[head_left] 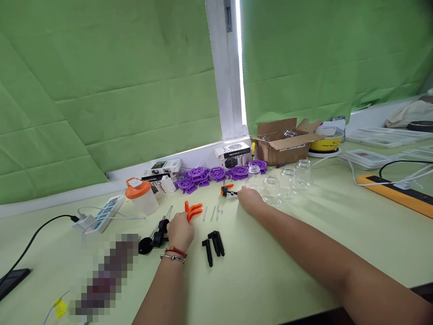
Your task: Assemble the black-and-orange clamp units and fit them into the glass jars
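My left hand [181, 231] rests low over the table, back upward, its fingers largely hidden. Touching or just beside its fingertips are several orange plastic levers [193, 211]; whether they are gripped is unclear. Black round-ended parts [158, 238] lie left of that hand. Farther out, my right hand [249, 198] is curled at the black end of a small black-and-orange part [224, 191]. Metal pins [213, 213] lie between the hands. Nearer to me are three black L-shaped handles [215, 243]. Clear glass jars [271, 192] stand upside down beside my right hand.
Purple plastic parts [198, 174] line the back, near printed boxes [233, 155]. An open cardboard box [284, 146] stands behind the jars. Left are an orange-lidded container [144, 198] and a power strip [108, 214]; an orange power strip [399, 192] lies right. One area is pixelated.
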Demonstrator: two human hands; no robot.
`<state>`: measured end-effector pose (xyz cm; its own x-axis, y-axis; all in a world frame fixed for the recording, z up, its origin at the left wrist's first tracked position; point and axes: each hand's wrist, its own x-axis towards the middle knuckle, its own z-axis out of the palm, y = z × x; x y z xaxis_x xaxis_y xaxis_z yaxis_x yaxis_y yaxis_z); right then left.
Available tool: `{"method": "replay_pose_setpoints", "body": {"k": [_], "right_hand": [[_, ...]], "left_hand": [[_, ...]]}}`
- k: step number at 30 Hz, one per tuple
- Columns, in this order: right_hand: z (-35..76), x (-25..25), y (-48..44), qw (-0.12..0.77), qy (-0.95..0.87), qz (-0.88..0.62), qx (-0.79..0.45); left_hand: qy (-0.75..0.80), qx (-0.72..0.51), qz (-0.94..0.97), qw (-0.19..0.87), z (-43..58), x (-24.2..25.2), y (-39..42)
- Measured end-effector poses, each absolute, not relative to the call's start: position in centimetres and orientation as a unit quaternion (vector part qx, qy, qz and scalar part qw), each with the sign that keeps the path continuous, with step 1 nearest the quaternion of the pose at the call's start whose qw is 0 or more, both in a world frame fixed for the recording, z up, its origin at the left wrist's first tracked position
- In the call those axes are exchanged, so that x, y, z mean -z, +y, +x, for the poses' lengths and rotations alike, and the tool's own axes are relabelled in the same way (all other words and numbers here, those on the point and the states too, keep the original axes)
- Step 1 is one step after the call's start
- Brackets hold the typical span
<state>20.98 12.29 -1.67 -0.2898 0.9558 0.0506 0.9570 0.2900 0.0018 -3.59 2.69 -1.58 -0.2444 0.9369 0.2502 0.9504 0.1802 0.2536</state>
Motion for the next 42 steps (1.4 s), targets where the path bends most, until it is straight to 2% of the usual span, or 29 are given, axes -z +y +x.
{"method": "replay_pose_setpoints", "body": {"k": [8, 10, 13, 16, 38, 42], "right_hand": [[17.6, -0.7, 7.9, 0.066, -0.851, -0.52, 0.014], [16.5, -1.1, 6.2, 0.095, -0.873, -0.472, -0.073], [15.6, -1.1, 4.0, 0.087, -0.853, -0.462, -0.228], [15.5, -0.4, 2.9, 0.068, -0.82, -0.487, -0.292], [18.5, 2.9, 6.3, 0.125, -0.771, -0.497, -0.379], [19.2, 3.0, 6.6, 0.163, -0.749, -0.5, -0.403]], "left_hand": [[-0.762, 0.121, -0.635, 0.04, -3.0, 0.9, 2.3], [-0.765, 0.117, -0.632, 0.04, -2.9, 0.8, 2.2], [-0.776, 0.111, -0.619, 0.04, -2.7, 0.6, 2.2], [-0.784, 0.096, -0.611, 0.051, -2.5, 0.7, 2.3], [-0.771, 0.123, -0.621, 0.066, -2.0, 1.3, 2.5], [-0.765, 0.127, -0.629, 0.059, -1.8, 1.3, 2.5]]}}
